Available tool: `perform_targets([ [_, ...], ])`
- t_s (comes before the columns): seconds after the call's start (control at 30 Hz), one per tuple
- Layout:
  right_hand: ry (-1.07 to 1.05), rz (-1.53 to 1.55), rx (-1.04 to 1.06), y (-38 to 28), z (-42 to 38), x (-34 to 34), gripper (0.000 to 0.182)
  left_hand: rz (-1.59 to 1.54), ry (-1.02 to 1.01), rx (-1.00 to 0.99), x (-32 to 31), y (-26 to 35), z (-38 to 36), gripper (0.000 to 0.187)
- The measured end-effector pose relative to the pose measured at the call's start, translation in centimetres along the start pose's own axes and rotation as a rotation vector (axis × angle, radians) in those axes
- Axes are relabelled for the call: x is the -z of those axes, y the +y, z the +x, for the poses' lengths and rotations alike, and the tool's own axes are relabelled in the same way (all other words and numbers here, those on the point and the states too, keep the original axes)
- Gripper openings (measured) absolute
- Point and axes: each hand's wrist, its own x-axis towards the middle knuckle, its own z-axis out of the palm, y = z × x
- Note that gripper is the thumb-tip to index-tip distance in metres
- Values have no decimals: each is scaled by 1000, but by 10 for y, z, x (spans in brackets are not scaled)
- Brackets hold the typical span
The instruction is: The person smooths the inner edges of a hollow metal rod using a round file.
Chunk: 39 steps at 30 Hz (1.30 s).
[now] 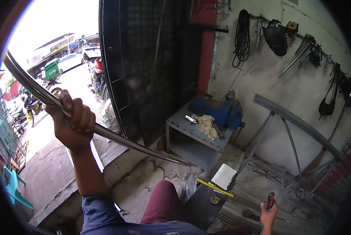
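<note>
My left hand (74,123) is raised, its fingers wrapped round a long shiny metal tube (126,142). The tube slants from the upper left down towards the floor near the small metal table (175,123); it looks curved through this lens. Low on the right, my right hand (268,215) is closed round a red-and-black handle (270,200), which points upward; the kind of tool cannot be made out. To the left of that hand, a dark bench top (201,203) carries a white flat case (223,176), a yellow strip (214,187) and a small yellowish roll (214,200).
A blue bench vise (222,111) and a beige cloth (207,125) sit on the metal table. A grey steel frame (297,127) leans at right, over metal rods on the floor. Left are a street doorway, parked motorcycles and a teal chair (15,192).
</note>
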Motion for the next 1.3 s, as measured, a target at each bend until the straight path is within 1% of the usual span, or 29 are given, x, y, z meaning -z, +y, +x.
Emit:
perform_targets([
  [0.03, -8, 18, -4, -8, 1, 2, 26, 2, -95, 24, -13, -11, 6, 46],
  [0.07, -17, 33, -6, -15, 1, 5, 26, 57, -93, 69, -22, -25, 1, 54],
  [0.13, 57, 39, 105, -39, -4, 9, 30, 65, -222, 166, -56, -60, -4, 43],
  [0.17, 83, 40, 163, -50, -4, 9, 31, 103, -184, 203, -73, -81, -18, 40],
  [0.2, 64, 165, 244, -59, 0, 7, 38, 190, -308, 298, -93, -95, -29, 41],
  [0.23, 72, 300, 241, -60, -42, -3, 45, 289, -446, 382, -112, -110, -37, 43],
  [0.27, 48, 260, 273, -77, -56, 84, 53, 391, -594, 448, -130, -128, -51, 46],
  [0.3, 55, 470, 411, -94, -20, 37, 62, 482, -772, 524, -112, -135, -37, 51],
  [0.33, 60, 658, 473, -110, -11, 23, 71, 523, -888, 578, -125, -141, -42, 53],
  [0.37, 22, 726, 450, -116, -27, 49, 79, 388, -968, 795, -137, -149, -48, 58],
  [0.4, -14, 794, 426, -122, -44, 75, 88, 416, -1091, 908, -145, -164, -53, 60],
  [0.47, -150, 894, 376, -151, -43, 87, 102, 478, -1114, 832, -152, -200, -75, 60],
  [0.5, -106, 914, 345, -117, -62, 78, 98, 521, -1131, 797, -161, -215, -125, 60],
  [0.53, -79, 918, 317, -119, -61, 81, 95, 543, -1180, 838, -165, -219, -129, 58],
  [0.57, -52, 928, 289, -120, -60, 82, 91, 522, -1168, 792, -167, -225, -146, 56],
  [0.63, 181, 856, 77, -75, -55, 90, 79, 487, -1151, 706, -165, -240, -184, 54],
  [0.7, 335, 694, -95, -48, -47, 88, 66, 528, -1203, 743, -166, -233, -189, 51],
  [0.77, 394, 453, -221, -32, -38, 79, 53, 548, -1228, 780, -164, -228, -199, 51],
  [0.8, 414, 475, -233, -7, -33, 79, 44, 573, -1239, 758, -158, -233, -209, 50],
  [0.87, 440, 586, -299, 37, -28, 83, 39, 632, -1250, 787, -147, -230, -213, 49],
  [0.9, 463, 644, -334, 38, -30, 81, 37, 658, -1263, 796, -141, -229, -214, 49],
  [1.0, 539, 646, -346, 36, -33, 64, 33, 697, -1290, 809, -126, -238, -229, 48],
  [1.1, 582, 602, -303, 60, -30, 61, 27, 723, -1295, 828, -109, -249, -253, 49],
  [1.2, 567, 526, -420, 106, -25, 73, 21, 774, -1333, 881, -91, -260, -279, 51],
  [1.23, 604, 489, -448, 124, -21, 70, 21, 804, -1350, 902, -81, -263, -288, 51],
  [1.3, 686, 416, -505, 154, -20, 61, 29, 851, -1324, 947, -54, -280, -325, 53],
])
